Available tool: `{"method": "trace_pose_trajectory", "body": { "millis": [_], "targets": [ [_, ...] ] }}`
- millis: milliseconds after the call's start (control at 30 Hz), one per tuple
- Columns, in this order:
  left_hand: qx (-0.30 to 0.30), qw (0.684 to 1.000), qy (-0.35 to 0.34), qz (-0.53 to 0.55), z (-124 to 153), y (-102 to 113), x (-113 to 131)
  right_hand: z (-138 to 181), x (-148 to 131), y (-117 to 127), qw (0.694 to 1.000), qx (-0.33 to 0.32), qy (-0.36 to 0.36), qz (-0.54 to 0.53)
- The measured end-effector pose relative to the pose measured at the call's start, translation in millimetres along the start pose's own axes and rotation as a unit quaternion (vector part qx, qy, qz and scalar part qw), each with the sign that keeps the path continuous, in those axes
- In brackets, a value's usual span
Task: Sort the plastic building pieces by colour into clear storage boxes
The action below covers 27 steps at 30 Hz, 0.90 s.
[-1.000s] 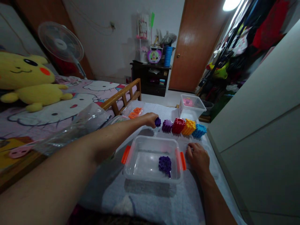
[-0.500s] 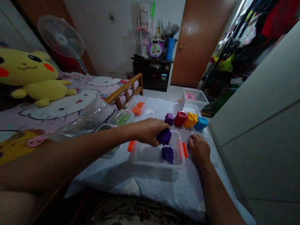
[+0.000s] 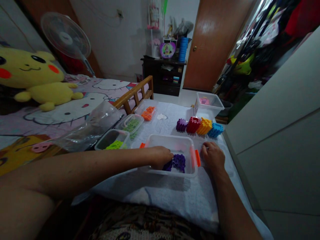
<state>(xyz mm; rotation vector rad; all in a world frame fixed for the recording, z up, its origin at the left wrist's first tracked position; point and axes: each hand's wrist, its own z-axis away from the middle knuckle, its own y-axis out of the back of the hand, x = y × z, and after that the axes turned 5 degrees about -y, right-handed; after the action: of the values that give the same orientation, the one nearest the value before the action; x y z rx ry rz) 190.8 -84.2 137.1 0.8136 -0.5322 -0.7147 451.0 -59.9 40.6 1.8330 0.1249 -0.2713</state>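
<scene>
My left hand (image 3: 161, 157) reaches down into a clear plastic box (image 3: 152, 140) with orange side clips. Its fingers are closed on a dark purple block of toothed plastic pieces (image 3: 168, 165), partly hidden by the hand. Right beside that, on the box floor, sits a second dark purple block (image 3: 179, 162). Resting on the cloth just right of the box, my right hand (image 3: 213, 156) has its fingers curled in, with nothing visible in them. Beyond the box stand a lighter purple block (image 3: 181, 124), a red block (image 3: 193, 125), a yellow block (image 3: 204, 126) and a blue block (image 3: 215, 130) in a row.
To the left are containers with lime green pieces (image 3: 115, 145), green pieces (image 3: 131, 125) and orange pieces (image 3: 148, 113). A clear bin (image 3: 208, 103) holding something pink stands at the far right corner. A plastic bag (image 3: 87, 125) lies by the wooden rail (image 3: 135, 91).
My left hand has lowered the purple block from above the box's far side into the box, left of the other purple block. My right hand has stayed in place.
</scene>
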Motion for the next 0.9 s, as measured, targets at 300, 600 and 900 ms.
{"method": "trace_pose_trajectory", "body": {
  "millis": [300,600,900],
  "targets": [
    [-0.049,0.997,-0.008,0.059,-2,13,-7,0,-1,1,1.0,-0.004,0.003,-0.001],
    [-0.058,0.996,0.024,0.067,3,22,-13,0,1,-1,1.0,0.005,0.005,-0.002],
    [-0.061,0.997,0.002,0.053,1,18,-9,0,0,1,1.0,0.0,0.002,0.0]
  ]
}}
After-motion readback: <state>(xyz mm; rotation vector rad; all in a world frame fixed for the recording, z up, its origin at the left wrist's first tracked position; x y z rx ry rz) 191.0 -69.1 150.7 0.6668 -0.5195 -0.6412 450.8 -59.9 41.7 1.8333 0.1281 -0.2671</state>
